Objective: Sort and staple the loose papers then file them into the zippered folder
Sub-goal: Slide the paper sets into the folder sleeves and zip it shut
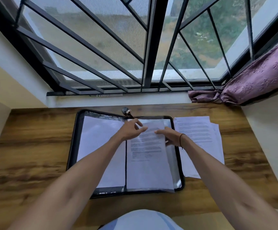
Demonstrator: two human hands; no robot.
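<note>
Centre frame on wooden desk [35, 146]: zippered folder [71, 146] lies open. Printed sheet [148, 166] on its right half. Left hand [131, 128] and right hand [169, 136], fingers spread, rest on sheet's top. Loose papers [201, 138] right of folder.

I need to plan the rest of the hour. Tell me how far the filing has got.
Done: the folder lies open, with sheets already in its left side. In hand: both hands, left and right, are settling a printed page into a sleeve on the right side. Left: a loose stack beside the folder, then zipping. No stapler shows.
</note>
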